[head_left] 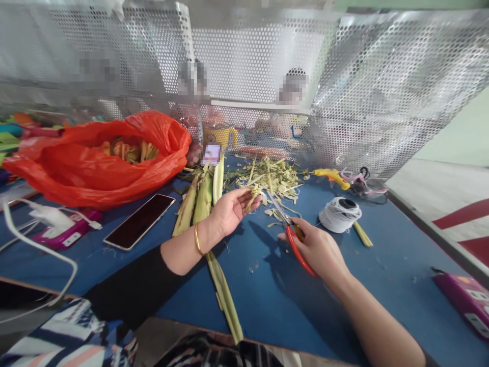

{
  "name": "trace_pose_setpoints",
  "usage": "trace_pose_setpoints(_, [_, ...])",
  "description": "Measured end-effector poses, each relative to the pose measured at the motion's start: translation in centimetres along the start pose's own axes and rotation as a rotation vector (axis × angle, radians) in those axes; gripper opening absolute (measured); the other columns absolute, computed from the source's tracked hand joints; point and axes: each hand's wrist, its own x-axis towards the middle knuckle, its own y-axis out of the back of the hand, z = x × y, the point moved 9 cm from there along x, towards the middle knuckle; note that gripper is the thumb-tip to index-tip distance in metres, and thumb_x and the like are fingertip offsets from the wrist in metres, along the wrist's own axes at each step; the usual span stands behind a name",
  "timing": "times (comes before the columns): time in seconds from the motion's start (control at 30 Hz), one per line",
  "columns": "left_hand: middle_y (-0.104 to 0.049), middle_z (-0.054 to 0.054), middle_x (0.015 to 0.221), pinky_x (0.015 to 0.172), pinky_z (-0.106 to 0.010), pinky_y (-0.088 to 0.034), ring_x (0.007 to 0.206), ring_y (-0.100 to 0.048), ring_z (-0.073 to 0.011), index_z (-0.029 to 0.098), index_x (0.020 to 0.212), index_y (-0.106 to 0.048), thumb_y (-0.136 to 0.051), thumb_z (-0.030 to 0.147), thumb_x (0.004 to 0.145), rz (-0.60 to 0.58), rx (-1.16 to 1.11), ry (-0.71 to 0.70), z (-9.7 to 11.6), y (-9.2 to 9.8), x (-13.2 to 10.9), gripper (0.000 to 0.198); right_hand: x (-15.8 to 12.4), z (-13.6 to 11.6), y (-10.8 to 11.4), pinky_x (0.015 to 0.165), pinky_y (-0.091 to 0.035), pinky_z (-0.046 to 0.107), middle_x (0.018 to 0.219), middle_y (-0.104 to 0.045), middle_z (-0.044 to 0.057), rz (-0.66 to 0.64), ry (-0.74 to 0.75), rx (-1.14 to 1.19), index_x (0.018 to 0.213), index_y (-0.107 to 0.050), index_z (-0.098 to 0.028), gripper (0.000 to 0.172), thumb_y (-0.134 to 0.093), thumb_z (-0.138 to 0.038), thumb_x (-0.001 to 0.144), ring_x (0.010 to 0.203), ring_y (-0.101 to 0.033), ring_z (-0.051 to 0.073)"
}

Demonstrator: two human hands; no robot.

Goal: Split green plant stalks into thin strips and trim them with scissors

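Observation:
My left hand [232, 210], palm turned up, pinches a small pale yellow-green bundle of plant strips [253, 196] at its fingertips. In my right hand [319, 250] is a pair of scissors [294, 244] with red handles. The blades point up and left, their tips close to the bundle; whether they touch it I cannot tell. Beneath and beyond the hands lies a heap of cut green scraps [273, 176]. Long flat green stalks [204, 199] run beside and under my left wrist, and one leaf strip [225, 298] reaches toward the table's near edge.
A red plastic bag [168, 148] holding dried plant pieces stands at left. Near it are a phone [139, 221] and a purple power strip [69, 229]. White thread [340, 216], a yellow tool [332, 178] and glasses [372, 191] lie at right. A perforated metal screen [255, 56] borders the back.

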Motion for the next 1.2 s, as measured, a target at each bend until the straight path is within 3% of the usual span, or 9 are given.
trace_pose_setpoints(0.27, [-0.070, -0.005, 0.072, 0.059, -0.019, -0.054, 0.061, -0.067, -0.0112, 0.011, 0.075, -0.064, -0.061, -0.004, 0.074, 0.017, 0.186, -0.002, -0.9, 0.3, -0.5, 0.016, 0.2, 0.3, -0.5, 0.054, -0.033, 0.027, 0.082, -0.075, 0.009, -0.081, -0.040, -0.223, 0.108, -0.065, -0.022, 0.038, -0.047, -0.049, 0.089, 0.078, -0.070, 0.026])
trace_pose_setpoints(0.33, [-0.069, -0.004, 0.067, 0.051, -0.018, -0.051, 0.055, -0.065, -0.0108, 0.012, 0.072, -0.064, -0.068, -0.001, 0.070, 0.057, 0.292, 0.093, -2.6, 1.2, -1.1, 0.014, 0.3, 0.4, -0.4, 0.054, -0.033, 0.027, 0.083, -0.075, 0.010, -0.092, -0.049, -0.230, 0.107, -0.066, -0.022, 0.038, -0.048, -0.050, 0.089, 0.079, -0.070, 0.026])
trace_pose_setpoints(0.5, [-0.069, -0.003, 0.063, 0.047, -0.015, -0.048, 0.056, -0.066, -0.0115, 0.013, 0.068, -0.066, -0.076, 0.002, 0.065, -0.091, 0.484, 0.381, -6.4, 1.0, -2.6, 0.014, 0.4, 1.1, 1.3, 0.054, -0.032, 0.026, 0.085, -0.075, 0.009, -0.014, -0.116, -0.195, 0.109, -0.066, -0.022, 0.038, -0.050, -0.050, 0.089, 0.079, -0.069, 0.024])
trace_pose_setpoints(0.8, [-0.066, -0.007, 0.058, 0.050, -0.020, -0.051, 0.049, -0.063, -0.0127, 0.012, 0.062, -0.063, -0.065, 0.000, 0.073, -0.071, 0.782, 0.150, -2.2, -3.3, 4.9, 0.017, 0.2, 2.2, 3.5, 0.056, -0.035, 0.025, 0.082, -0.072, 0.006, 0.213, -0.150, 0.078, 0.107, -0.066, -0.022, 0.037, -0.050, -0.048, 0.087, 0.075, -0.066, 0.021])
trace_pose_setpoints(0.93, [-0.072, -0.014, 0.090, 0.078, -0.028, -0.055, 0.083, -0.070, -0.0188, 0.011, 0.084, -0.067, -0.061, 0.010, 0.081, -0.046, 0.871, -0.049, 1.4, -7.3, 8.6, 0.007, 0.2, 2.5, 4.0, 0.056, -0.035, 0.025, 0.079, -0.071, 0.005, 0.305, -0.146, 0.150, 0.107, -0.067, -0.022, 0.040, -0.052, -0.050, 0.083, 0.072, -0.063, 0.021])
trace_pose_setpoints(1.03, [-0.065, -0.012, 0.122, 0.101, -0.035, -0.044, 0.120, -0.057, -0.0234, 0.016, 0.108, -0.064, -0.062, 0.015, 0.081, -0.018, 0.966, -0.223, 2.4, -8.1, 8.7, 0.027, 0.1, 2.9, 4.5, 0.054, -0.034, 0.026, 0.073, -0.069, 0.005, 0.372, -0.151, 0.197, 0.105, -0.069, -0.022, 0.044, -0.053, -0.054, 0.081, 0.065, -0.060, 0.020])
trace_pose_setpoints(1.07, [-0.063, -0.010, 0.128, 0.107, -0.035, -0.038, 0.127, -0.051, -0.0227, 0.018, 0.110, -0.064, -0.062, 0.013, 0.080, -0.066, 1.044, -0.285, 1.9, -8.2, 7.9, 0.031, 0.1, 3.1, 4.7, 0.054, -0.034, 0.026, 0.070, -0.067, 0.004, 0.398, -0.153, 0.224, 0.104, -0.069, -0.022, 0.044, -0.054, -0.056, 0.079, 0.063, -0.058, 0.019])
trace_pose_setpoints(1.13, [-0.058, -0.010, 0.135, 0.112, -0.040, -0.032, 0.132, -0.046, -0.0242, 0.019, 0.115, -0.064, -0.056, 0.021, 0.086, -0.419, 1.581, -0.540, -1.7, -9.9, 4.5, 0.030, -0.1, 3.6, 5.3, 0.054, -0.035, 0.026, 0.066, -0.064, 0.002, 0.457, -0.147, 0.315, 0.102, -0.070, -0.021, 0.046, -0.057, -0.057, 0.077, 0.060, -0.055, 0.017])
trace_pose_setpoints(1.2, [-0.054, -0.012, 0.140, 0.113, -0.041, -0.032, 0.135, -0.043, -0.0240, 0.018, 0.123, -0.061, -0.051, 0.032, 0.090, -0.799, 1.848, -0.702, -6.6, -9.7, 0.3, 0.036, -0.2, 4.3, 6.1, 0.054, -0.036, 0.026, 0.062, -0.059, -0.001, 0.526, -0.131, 0.448, 0.100, -0.069, -0.020, 0.046, -0.060, -0.057, 0.075, 0.056, -0.050, 0.014])
